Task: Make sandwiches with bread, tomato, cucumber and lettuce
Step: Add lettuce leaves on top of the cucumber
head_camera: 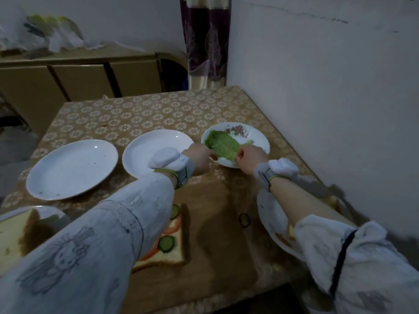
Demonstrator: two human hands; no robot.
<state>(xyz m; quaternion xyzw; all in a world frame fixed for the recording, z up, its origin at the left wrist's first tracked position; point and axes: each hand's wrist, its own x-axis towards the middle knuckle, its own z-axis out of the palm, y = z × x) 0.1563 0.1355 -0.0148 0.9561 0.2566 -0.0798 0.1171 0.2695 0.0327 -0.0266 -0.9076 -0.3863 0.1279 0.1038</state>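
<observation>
A green lettuce leaf [223, 144] lies in a flower-patterned plate [256, 137] at the far right of the table. My left hand [200, 156] pinches the leaf's near left edge. My right hand [251, 157] pinches its near right edge. Close to me, a bread slice [167, 252] lies on a wooden board [217, 241], topped with tomato slices [173, 225] and cucumber rounds [166, 243]; my left sleeve hides part of it.
Two empty white plates [72, 168] [149, 148] stand left of the lettuce plate. A bread block [13, 234] sits at the near left. Another plate [272, 220] lies under my right arm. A dark ring [244, 220] rests on the board. A wall runs along the right.
</observation>
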